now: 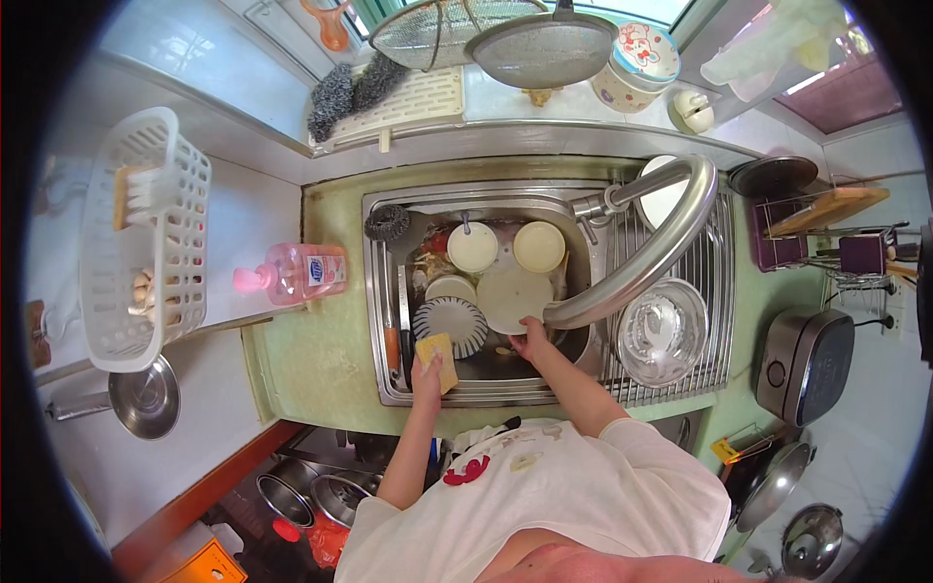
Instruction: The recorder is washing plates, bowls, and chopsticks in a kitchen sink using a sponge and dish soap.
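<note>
My left hand [426, 380] holds a yellow sponge [441, 358] over the near left rim of a stainless steel sink [466, 392]. With its fingers at the near edge, my right hand [533, 338] grips a pale round plate [516, 297] in the sink. A striped dish [450, 326] sits just beyond the sponge, partly over another pale dish [450, 287]. Two bowls stand farther back: a white bowl [472, 246] and a cream bowl [539, 246]. Food scraps [431, 255] lie at the sink's far left.
A curved steel faucet [641, 270] arches over the sink's right side, close to my right hand. Right of it, a clear bowl [662, 334] rests on a drying rack [718, 291]. A knife [403, 313] and steel scourer [387, 222] lie along the left rim, near a pink soap bottle [302, 273].
</note>
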The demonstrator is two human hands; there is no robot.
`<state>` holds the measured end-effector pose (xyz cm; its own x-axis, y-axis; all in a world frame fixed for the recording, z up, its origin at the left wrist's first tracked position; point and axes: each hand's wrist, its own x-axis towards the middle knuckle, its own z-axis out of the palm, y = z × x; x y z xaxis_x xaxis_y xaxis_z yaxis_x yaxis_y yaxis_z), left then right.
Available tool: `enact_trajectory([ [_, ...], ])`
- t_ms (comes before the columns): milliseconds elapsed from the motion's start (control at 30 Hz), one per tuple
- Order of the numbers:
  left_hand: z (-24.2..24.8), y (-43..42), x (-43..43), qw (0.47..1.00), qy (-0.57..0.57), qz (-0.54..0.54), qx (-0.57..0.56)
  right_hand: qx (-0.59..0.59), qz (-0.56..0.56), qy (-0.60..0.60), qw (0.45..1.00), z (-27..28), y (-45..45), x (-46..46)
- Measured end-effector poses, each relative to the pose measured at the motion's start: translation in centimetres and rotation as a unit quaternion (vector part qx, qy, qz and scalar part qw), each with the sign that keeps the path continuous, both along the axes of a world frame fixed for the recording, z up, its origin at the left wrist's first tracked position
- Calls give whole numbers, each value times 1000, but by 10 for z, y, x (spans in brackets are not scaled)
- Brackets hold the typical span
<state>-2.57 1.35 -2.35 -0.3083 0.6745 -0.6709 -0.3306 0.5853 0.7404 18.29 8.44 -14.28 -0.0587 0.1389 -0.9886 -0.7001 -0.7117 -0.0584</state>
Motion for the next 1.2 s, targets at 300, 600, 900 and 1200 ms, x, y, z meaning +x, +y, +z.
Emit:
enact_trajectory([
  [300,-7,9,9,999,8,-23,48,83,41,-3,996,72,5,22],
  [600,7,31,85,764,349,-446,311,216,218,-106,946,161,-59,53],
  [900,14,50,109,630,508,-535,243,282,185,-51,940,194,-80,53],
  [1200,28,57,95,559,365,-624,407,302,137,7,943,188,-60,80],
])
